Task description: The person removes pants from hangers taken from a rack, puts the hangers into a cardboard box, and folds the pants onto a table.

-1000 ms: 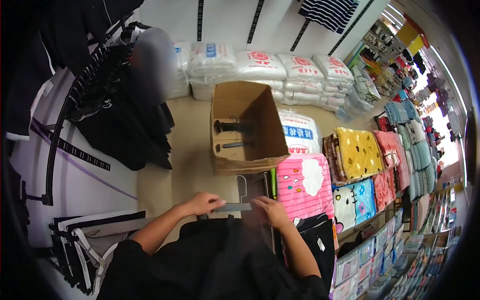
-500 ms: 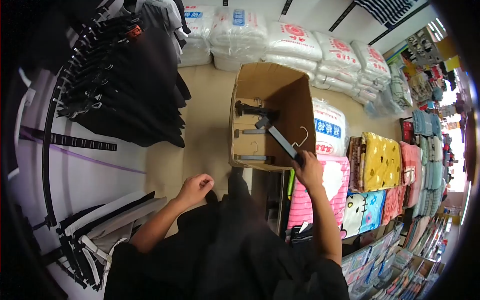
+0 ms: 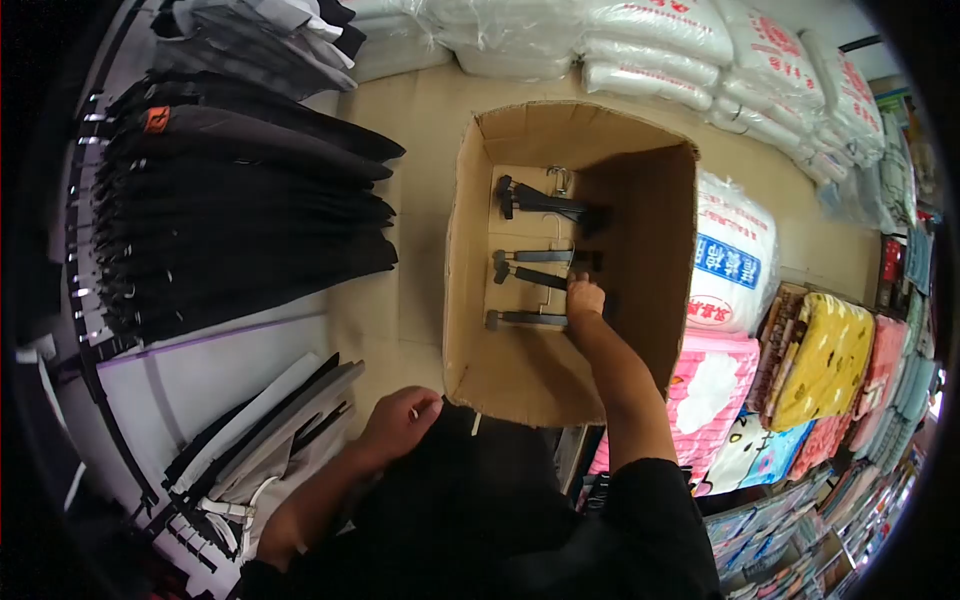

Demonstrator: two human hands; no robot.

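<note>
A deep cardboard box [image 3: 560,125] stands open in front of me. My right hand [image 3: 586,298] reaches down inside it, its fingers closed on the end of a dark clip hanger [image 3: 535,277]. Close beside that hanger lie another grey hanger [image 3: 535,256] and a lower one [image 3: 530,319] on the box bottom. Further up is a bundle of black hangers [image 3: 545,200] with metal hooks. My left hand [image 3: 403,422] is loosely curled near the box's lower left corner, apart from it, with nothing visible in its fingers.
Dark trousers [image 3: 250,215] hang in a row on a wall rack at the left, with more folded garments [image 3: 270,440] below. White plastic-wrapped bags [image 3: 655,55] are stacked behind the box. To the right are a wrapped bag [image 3: 735,255], a pink blanket [image 3: 715,390] and a yellow blanket [image 3: 822,360].
My right hand has moved from the box's right rim down inside, lowering the hanger beside the others. The view has shifted closer over the box. My left hand stays curled outside it.
</note>
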